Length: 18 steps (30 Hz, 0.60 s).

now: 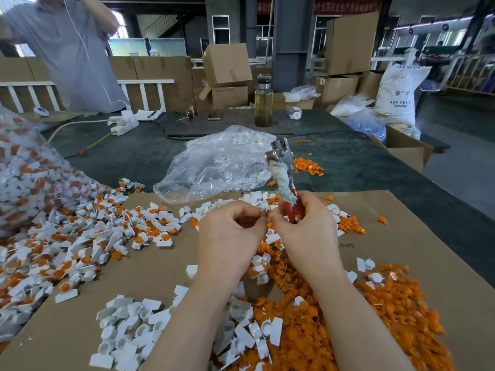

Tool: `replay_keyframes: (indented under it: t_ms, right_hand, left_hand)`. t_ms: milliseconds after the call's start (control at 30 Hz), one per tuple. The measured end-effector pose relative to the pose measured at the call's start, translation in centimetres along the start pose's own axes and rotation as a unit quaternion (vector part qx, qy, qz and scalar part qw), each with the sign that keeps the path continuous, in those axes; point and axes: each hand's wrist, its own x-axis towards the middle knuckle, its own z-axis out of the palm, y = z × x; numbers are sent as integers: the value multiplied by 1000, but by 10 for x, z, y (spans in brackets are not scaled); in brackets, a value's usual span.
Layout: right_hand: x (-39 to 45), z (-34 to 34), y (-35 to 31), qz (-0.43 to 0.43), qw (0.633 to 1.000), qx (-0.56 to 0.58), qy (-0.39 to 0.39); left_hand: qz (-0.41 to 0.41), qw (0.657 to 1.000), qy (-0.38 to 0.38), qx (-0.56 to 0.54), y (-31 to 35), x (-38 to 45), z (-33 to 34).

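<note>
My right hand (308, 226) grips red-handled pliers (284, 180), one handle wrapped in cloth, with the metal jaws pointing up and away. My left hand (230, 231) pinches a small white plastic part (263, 211) at its fingertips, right against the fingertips of the right hand. Both hands hover over a brown cardboard sheet (166, 263). Loose white plastic shells (128, 325) lie near my left forearm. A heap of orange caps (388, 311) lies under and to the right of my right forearm.
A big pile of joined white-and-orange parts (67, 236) spreads left, beside a full plastic bag (24, 170). A clear bag of white pieces (217, 162) lies ahead. A bottle (263, 103), power strip (124, 124), boxes and a standing person (72, 52) are beyond.
</note>
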Motion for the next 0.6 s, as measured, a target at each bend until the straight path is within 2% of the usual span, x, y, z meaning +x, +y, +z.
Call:
replay_keyframes:
  t_ms: [433, 600]
  right_hand:
    - [1, -4, -4, 3, 995, 65, -72]
    - [4, -14, -1, 54, 976, 127, -167]
  left_hand:
    - [-24, 999, 29, 5, -3, 4, 0]
    - [-84, 989, 44, -113, -3, 8, -6]
